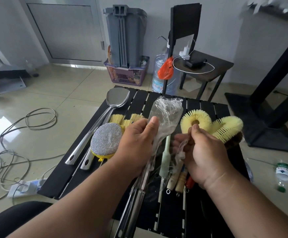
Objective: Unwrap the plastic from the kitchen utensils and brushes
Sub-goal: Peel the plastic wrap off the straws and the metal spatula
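Head view, looking down at a black slatted table [206,107]. The left hand [137,143] grips a metal utensil [165,114] whose head is wrapped in crinkled clear plastic, held above the table's middle, thumb pressed on the film. The right hand [206,153] pinches a loose twisted strip of plastic [181,148] between thumb and fingers. To the left lie two shiny steel spatulas [115,98] and a glittery silver scouring pad [106,138] with a yellow handle. To the right sit soft yellow bristle brushes [195,119], curled into rings. A pale green brush handle [165,160] and wooden handles [175,179] lie between the hands. No writing is legible.
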